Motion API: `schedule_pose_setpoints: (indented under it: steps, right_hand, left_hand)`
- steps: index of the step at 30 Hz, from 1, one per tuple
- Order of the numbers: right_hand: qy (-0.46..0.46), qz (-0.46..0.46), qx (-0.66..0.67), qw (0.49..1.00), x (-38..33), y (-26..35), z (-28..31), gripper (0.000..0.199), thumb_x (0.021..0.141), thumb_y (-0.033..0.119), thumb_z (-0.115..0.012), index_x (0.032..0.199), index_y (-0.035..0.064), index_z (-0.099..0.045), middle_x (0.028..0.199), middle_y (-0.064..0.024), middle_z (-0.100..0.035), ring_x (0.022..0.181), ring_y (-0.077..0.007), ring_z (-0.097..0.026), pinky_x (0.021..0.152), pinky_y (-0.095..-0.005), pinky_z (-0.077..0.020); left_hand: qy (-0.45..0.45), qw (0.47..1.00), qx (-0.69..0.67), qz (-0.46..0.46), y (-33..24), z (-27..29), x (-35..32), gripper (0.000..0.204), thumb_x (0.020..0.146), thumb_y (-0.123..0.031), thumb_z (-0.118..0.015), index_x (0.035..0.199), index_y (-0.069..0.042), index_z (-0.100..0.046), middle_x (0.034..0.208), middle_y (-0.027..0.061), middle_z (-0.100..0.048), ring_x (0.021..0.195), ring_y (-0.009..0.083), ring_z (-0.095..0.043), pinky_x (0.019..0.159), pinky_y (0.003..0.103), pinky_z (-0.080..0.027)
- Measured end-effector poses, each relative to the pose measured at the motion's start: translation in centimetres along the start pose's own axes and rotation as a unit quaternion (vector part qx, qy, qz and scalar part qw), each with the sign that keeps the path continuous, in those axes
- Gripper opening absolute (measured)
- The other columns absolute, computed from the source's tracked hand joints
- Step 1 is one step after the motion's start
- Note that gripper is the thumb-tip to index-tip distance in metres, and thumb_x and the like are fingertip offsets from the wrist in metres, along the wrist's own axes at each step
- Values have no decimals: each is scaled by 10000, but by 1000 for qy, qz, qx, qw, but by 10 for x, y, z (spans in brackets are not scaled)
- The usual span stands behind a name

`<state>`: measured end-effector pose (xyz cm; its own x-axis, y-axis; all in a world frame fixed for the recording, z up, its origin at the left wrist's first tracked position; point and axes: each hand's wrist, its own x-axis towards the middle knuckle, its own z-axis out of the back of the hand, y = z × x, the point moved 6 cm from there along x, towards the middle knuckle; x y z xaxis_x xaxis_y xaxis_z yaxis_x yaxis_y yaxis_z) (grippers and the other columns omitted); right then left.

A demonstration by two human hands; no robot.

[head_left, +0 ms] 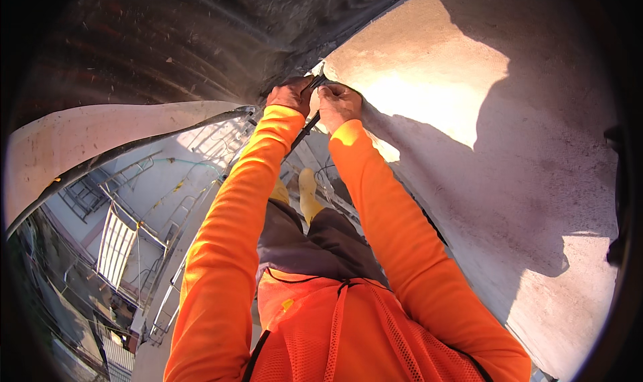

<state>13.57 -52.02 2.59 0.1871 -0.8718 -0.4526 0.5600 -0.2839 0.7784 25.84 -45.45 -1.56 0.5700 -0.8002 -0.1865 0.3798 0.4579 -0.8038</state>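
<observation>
1. A person in bright orange long sleeves and an orange mesh vest looks down along both outstretched arms, which meet at the edge of a pale plastered wall (pixel 469 154) lit by strong sun.
2. The left hand (pixel 289 95) is curled, its grip pressed around a dark slim tool (pixel 305 124) whose shaft runs down and left from the wall's edge, between the two forearms.
3. The right hand (pixel 338 104) sits just beside the left, touching the wall's edge; its grip is bunched at the tool's upper end, though what exactly it pinches is too small to tell.
4. Above the wall's edge curves a dark, rough surface (pixel 181 40).
5. Below the hands, left of the wall, the person's dark shorts and yellow footwear (pixel 308 191) show.
6. Far beneath, left of the wall, lie metal scaffold frames (pixel 127 234) and a lower roof.
</observation>
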Motion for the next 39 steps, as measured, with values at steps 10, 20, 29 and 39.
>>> schedule_pose_setpoints:
  steps: [10,20,29,39]
  right_hand:
    - [104,183,-53,976,-3,23,5,179,957,151,-613,902,2,-698,778,-111,-687,681,-231,-654,667,-364,-525]
    - [69,277,-367,885,-4,30,2,363,978,229,-593,1306,99,-679,1124,-182,-745,1022,-406,-707,923,-473,-562]
    - [28,246,-423,872,5,24,-3,232,964,225,-586,1173,175,-673,973,-156,-746,942,-390,-720,823,-499,-570]
    - [92,114,8,989,-21,-22,-20,226,972,193,-625,1186,160,-692,795,-112,-723,682,-291,-693,624,-410,-543]
  left_hand:
    - [-23,994,48,-98,-23,10,-8,305,928,-217,-672,1224,-171,-731,1294,101,-696,1162,345,-675,962,423,-555]
    - [-28,993,50,-105,-21,5,-5,238,950,-227,-683,1167,-157,-751,1182,114,-720,1083,368,-689,901,444,-565]
    - [59,998,5,29,-6,32,22,269,876,-313,-805,1062,-119,-802,910,120,-785,853,261,-755,833,371,-574]
    - [85,982,-61,155,-23,40,32,233,871,-328,-808,988,-128,-829,895,99,-791,854,234,-758,858,357,-575]
